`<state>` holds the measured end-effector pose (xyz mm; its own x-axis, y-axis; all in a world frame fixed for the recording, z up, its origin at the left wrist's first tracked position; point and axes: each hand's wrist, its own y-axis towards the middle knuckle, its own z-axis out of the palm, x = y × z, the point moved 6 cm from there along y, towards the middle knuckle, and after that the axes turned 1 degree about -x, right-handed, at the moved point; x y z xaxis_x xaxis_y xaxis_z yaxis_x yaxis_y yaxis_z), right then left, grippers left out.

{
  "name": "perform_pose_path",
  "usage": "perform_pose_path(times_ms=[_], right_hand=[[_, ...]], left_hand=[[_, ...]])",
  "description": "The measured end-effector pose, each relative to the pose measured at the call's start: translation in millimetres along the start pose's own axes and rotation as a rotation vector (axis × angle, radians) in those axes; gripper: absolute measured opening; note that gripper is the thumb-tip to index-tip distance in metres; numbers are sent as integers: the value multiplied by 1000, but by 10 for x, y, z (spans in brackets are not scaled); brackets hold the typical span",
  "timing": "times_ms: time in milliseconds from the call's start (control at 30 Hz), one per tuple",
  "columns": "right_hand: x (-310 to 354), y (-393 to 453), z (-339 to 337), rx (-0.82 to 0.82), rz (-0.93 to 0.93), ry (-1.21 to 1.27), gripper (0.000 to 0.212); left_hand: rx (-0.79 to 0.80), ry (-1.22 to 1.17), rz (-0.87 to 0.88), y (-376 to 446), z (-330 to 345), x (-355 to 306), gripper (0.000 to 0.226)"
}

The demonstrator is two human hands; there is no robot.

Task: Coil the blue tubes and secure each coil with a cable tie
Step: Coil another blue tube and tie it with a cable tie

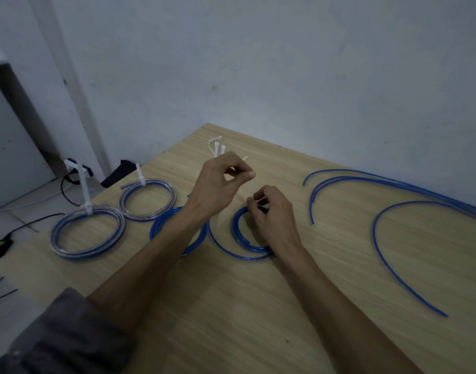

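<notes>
Both forearms reach to the fourth coil point(247, 238) mid-table, right hand point(272, 220) pinning it, left hand point(218, 184) pinching a cable tie point(251, 184); three coils look done, three loose tubes point(393, 265) remain

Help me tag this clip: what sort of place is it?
Probably a plain indoor work room: a wooden table against a bare painted wall, with a power strip and cables on the floor.
</notes>
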<state>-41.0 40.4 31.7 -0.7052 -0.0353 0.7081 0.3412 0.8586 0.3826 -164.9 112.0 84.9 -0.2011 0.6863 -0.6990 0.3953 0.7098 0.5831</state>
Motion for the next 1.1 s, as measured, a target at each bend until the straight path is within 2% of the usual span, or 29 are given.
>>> perform_pose_path(times_ms=[267,433,533,633,733,800,967,1100], right_hand=[[-1,-15,35,67,14,-44,13],[35,-31,62,92,-25,-105,16],[41,-41,72,96,-34,-136,17],[15,-41,76,94,-29,-150,18],[-3,-27,90,95,-25,-146,18],[-5,-25,91,99,-25,-145,18],[-9,-27,97,100,-10,-147,16],[-21,-21,97,110,15,-125,16]], left_hand=[[-12,-86,-126,-19,5,103,7],[23,-26,-188,-21,-42,56,12],[64,320,-313,-56,-270,27,37],[311,797,-436,-261,-456,-5,57],[513,1026,-481,-597,-461,-12,64],[532,1068,-465,-723,-390,-20,61],[415,976,-412,-708,-313,-86,33],[375,1002,-374,-696,-290,-142,28]])
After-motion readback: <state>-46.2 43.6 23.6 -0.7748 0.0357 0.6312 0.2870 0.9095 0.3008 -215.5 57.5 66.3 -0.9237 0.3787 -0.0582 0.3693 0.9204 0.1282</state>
